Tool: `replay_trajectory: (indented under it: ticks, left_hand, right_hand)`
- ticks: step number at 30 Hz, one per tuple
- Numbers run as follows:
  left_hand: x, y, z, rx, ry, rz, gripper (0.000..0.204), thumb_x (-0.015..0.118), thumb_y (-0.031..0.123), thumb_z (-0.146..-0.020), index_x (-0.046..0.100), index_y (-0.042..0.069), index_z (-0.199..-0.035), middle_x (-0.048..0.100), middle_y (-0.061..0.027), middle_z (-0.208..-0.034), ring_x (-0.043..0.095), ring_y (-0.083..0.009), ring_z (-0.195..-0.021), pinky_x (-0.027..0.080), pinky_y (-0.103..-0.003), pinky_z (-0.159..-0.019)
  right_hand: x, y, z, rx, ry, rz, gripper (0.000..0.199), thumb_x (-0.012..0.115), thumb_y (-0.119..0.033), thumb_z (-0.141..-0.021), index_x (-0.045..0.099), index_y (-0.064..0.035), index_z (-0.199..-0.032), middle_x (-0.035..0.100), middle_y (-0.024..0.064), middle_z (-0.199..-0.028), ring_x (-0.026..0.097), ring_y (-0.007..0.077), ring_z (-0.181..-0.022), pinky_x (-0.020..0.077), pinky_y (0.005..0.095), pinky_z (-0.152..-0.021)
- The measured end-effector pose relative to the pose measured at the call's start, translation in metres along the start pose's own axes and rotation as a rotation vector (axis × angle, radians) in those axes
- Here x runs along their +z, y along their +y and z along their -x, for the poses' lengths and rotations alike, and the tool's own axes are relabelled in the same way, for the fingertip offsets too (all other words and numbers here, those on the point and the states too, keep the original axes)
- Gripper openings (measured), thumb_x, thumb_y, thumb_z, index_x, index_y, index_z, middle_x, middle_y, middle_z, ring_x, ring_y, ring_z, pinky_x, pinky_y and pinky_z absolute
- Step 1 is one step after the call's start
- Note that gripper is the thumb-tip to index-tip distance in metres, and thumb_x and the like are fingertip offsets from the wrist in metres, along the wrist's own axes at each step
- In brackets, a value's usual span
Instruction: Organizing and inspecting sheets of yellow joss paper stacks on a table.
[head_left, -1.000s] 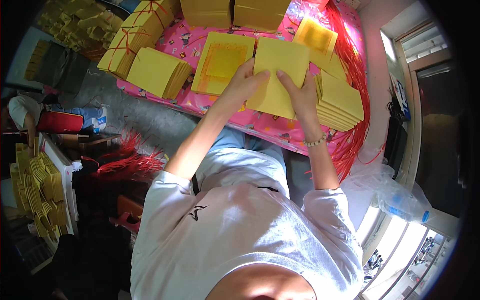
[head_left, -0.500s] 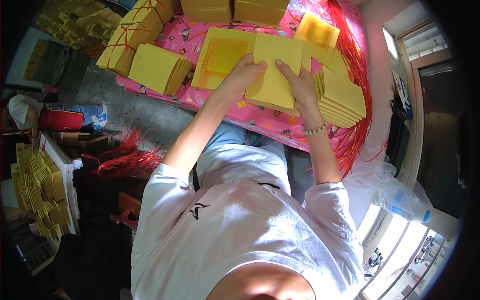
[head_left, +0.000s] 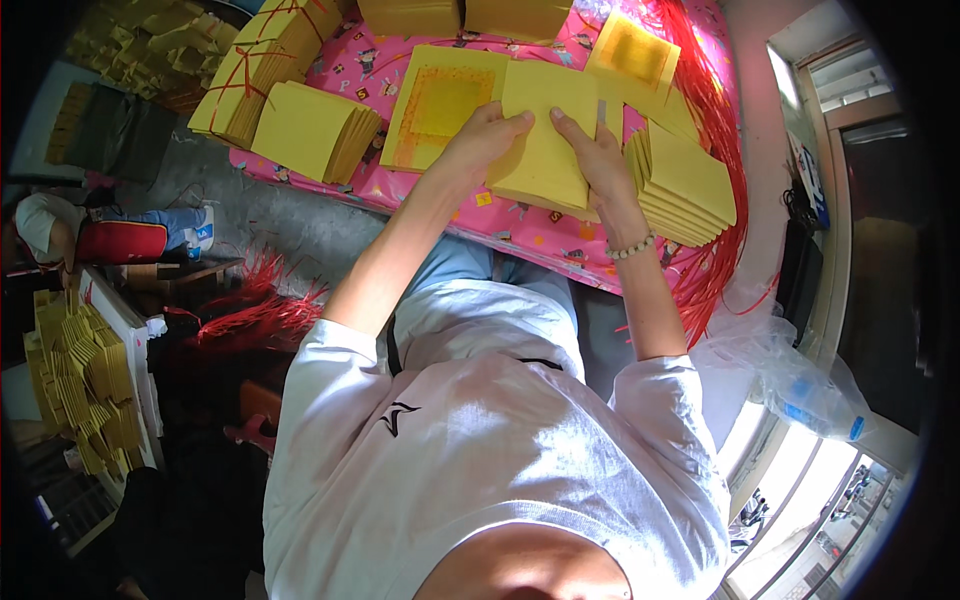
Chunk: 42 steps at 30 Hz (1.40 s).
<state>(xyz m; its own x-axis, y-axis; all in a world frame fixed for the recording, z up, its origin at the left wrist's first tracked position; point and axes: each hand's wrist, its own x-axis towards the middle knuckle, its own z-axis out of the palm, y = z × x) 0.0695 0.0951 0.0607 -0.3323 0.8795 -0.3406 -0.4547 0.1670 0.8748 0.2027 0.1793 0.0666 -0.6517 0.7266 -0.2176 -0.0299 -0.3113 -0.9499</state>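
Between my two hands is a folded stack of yellow paper, lying tilted over the table's front part. My left hand grips its left edge, thumb on top and fingers hidden beneath. On the right edge, my right hand holds it the same way, a beaded bracelet at the wrist. A small grey strip shows by the right fingers; its kind I cannot tell. Left of the stack lies a yellow sheet with an orange-bordered gold square. To the right, several folded yellow papers are fanned in a pile.
A pink patterned cloth covers the table. Yellow bundles tied with red string and a loose yellow stack stand left. Red strands hang over the right edge. Another person sits far left near more yellow bundles.
Both hands keep their hold on the yellow paper stack, which has shifted very slightly. The view has moved a little; the grey strip by the right fingers shows more plainly.
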Motion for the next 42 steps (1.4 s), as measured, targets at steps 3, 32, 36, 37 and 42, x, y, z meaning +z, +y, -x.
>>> replay_trajectory:
  ticks: [3, 32, 36, 37, 42]
  left_hand:
    - [0.001, 0.0, -0.001, -0.033, 0.014, 0.048, 0.028, 0.054, 0.017, -0.092, 0.054, -0.002, -0.113, 0.062, -0.0103, -0.105, 0.062, -0.0186, -0.093, 0.05, -0.03, -0.079]
    - [0.004, -0.033, -0.008, 0.841, 0.12, -0.296, 0.025, 0.05, 0.01, -0.093, 0.044, -0.002, -0.114, 0.06, -0.0128, -0.1, 0.057, -0.0176, -0.093, 0.045, -0.03, -0.082]
    - [0.006, -0.023, 0.008, 0.709, 0.066, -0.177, 0.025, 0.05, 0.009, -0.093, 0.045, -0.001, -0.115, 0.059, -0.0104, -0.103, 0.056, -0.0135, -0.095, 0.045, -0.027, -0.082]
    - [0.006, -0.02, 0.014, 0.648, 0.028, -0.124, 0.024, 0.05, 0.008, -0.093, 0.046, -0.001, -0.115, 0.059, -0.0094, -0.104, 0.056, -0.012, -0.095, 0.046, -0.026, -0.082]
    - [0.004, -0.014, 0.036, 0.547, 0.048, -0.046, 0.026, 0.051, 0.007, -0.092, 0.047, 0.0, -0.117, 0.058, -0.0074, -0.108, 0.055, -0.0105, -0.098, 0.045, -0.025, -0.083]
  right_hand:
    - [-0.003, -0.001, -0.002, 0.066, -0.013, -0.073, 0.037, 0.062, -0.022, -0.09, 0.054, 0.0014, -0.117, 0.063, 0.0089, -0.105, 0.063, 0.0144, -0.089, 0.0524, 0.0259, -0.074]
    - [-0.02, 0.011, -0.002, -0.489, -0.081, 0.319, 0.036, 0.068, -0.011, -0.085, 0.054, 0.0, -0.116, 0.062, 0.0057, -0.11, 0.057, 0.0103, -0.096, 0.0455, 0.025, -0.084]
    - [-0.017, 0.003, 0.008, -0.342, -0.063, 0.289, 0.032, 0.065, -0.015, -0.088, 0.057, 0.0021, -0.114, 0.064, 0.0057, -0.104, 0.058, 0.0083, -0.09, 0.0477, 0.0236, -0.078]
    - [-0.016, 0.002, 0.011, -0.343, -0.062, 0.287, 0.032, 0.065, -0.015, -0.088, 0.057, 0.0021, -0.114, 0.064, 0.0057, -0.104, 0.058, 0.0083, -0.09, 0.0477, 0.0236, -0.078]
    - [0.001, -0.003, 0.018, -0.42, -0.075, 0.104, 0.027, 0.062, -0.015, -0.09, 0.061, 0.0019, -0.11, 0.066, 0.0051, -0.097, 0.061, 0.009, -0.083, 0.0498, 0.0231, -0.075]
